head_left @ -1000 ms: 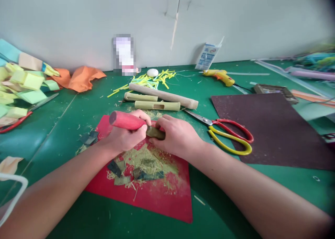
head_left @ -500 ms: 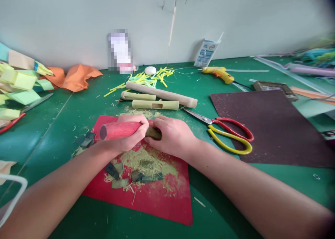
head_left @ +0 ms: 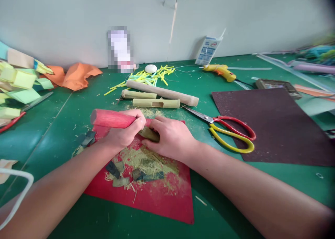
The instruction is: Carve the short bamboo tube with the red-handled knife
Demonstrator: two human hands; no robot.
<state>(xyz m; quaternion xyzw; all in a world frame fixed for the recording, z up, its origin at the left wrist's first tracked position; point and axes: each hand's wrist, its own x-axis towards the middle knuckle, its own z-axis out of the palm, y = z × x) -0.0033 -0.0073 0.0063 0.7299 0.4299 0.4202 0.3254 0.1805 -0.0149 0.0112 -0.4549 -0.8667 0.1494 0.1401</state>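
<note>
My left hand [head_left: 127, 129] is closed around a tool's thick red wooden handle [head_left: 112, 118]; the hands hide its working end. My right hand [head_left: 172, 136] grips a short, olive-brown bamboo piece [head_left: 149, 134], whose left end touches or lies very near my left fingers. Both hands are over a red sheet [head_left: 172, 205], strewn with pale shavings [head_left: 157, 162] and dark flat chips [head_left: 150, 176]. Just beyond lie a bamboo tube with a rectangular cutout [head_left: 143, 102], a second bamboo piece [head_left: 140, 94] and a long pale stick [head_left: 167, 93].
Right of my hands, open-bladed or shut I cannot tell, lie scissors [head_left: 209, 119] with red and yellow handles, partly on a dark brown sheet [head_left: 272, 127]. Farther back are a yellow glue gun [head_left: 220, 72], cut yellow straws [head_left: 146, 78] and a carton [head_left: 208, 50]. Folded papers [head_left: 23, 81] crowd the left.
My left hand has shifted slightly left, and the red handle's butt end has swung left, dipping and then rising. My right hand still grips the bamboo, which now tilts down more to the right.
</note>
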